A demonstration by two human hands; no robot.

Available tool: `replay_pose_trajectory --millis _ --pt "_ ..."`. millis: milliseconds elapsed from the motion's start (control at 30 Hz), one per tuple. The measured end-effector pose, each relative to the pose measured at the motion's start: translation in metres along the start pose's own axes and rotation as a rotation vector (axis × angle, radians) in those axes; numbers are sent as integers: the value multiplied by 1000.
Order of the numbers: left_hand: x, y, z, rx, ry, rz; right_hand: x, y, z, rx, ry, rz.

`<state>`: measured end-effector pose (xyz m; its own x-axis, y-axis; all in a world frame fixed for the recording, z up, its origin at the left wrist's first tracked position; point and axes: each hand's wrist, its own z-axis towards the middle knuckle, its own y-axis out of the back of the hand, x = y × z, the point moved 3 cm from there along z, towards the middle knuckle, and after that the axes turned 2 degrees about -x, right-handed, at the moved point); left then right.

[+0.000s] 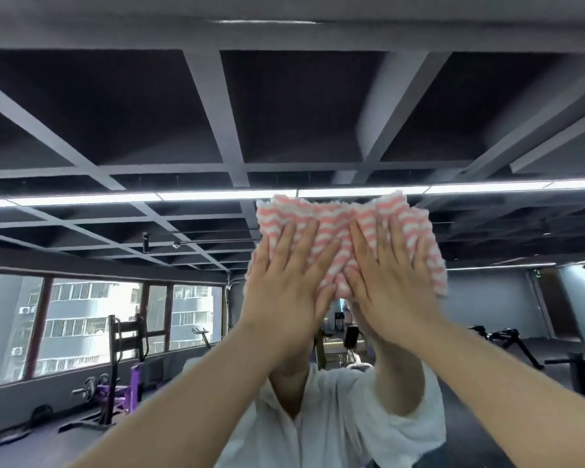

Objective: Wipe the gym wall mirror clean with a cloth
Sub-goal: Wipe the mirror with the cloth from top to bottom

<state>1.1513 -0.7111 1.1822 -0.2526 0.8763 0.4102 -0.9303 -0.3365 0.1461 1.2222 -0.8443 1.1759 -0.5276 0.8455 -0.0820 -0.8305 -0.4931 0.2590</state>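
Both hands, left hand [286,282] and right hand [390,282], press flat with straight fingers on a pink-striped cloth [343,231] high on the gym mirror [115,231]. Wiping looks under way; how much glass remains cannot be told

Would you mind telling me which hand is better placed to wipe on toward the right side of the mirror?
Probably the right hand: it presses flat on the cloth nearer its right edge; the left hand covers the left part.
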Motion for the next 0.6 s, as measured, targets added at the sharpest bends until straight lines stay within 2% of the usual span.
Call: replay_pose_trajectory --millis 100,233,367,533,600 --pt "8 1 30 49 72 38 -3 15 33 104 -33 -18" --pt "5 -2 27 31 101 5 -3 14 27 80 -41 -25" --pt "-14 -5 0 -54 4 -28 -8 -2 -11 -94 -31 -12" --pt "-32 -16 -45 25 -135 -22 -13 -25 -78 -106 18 -47" --pt "-30 -16 -46 53 -165 -5 -13 -25 -84 -49 0 -45"
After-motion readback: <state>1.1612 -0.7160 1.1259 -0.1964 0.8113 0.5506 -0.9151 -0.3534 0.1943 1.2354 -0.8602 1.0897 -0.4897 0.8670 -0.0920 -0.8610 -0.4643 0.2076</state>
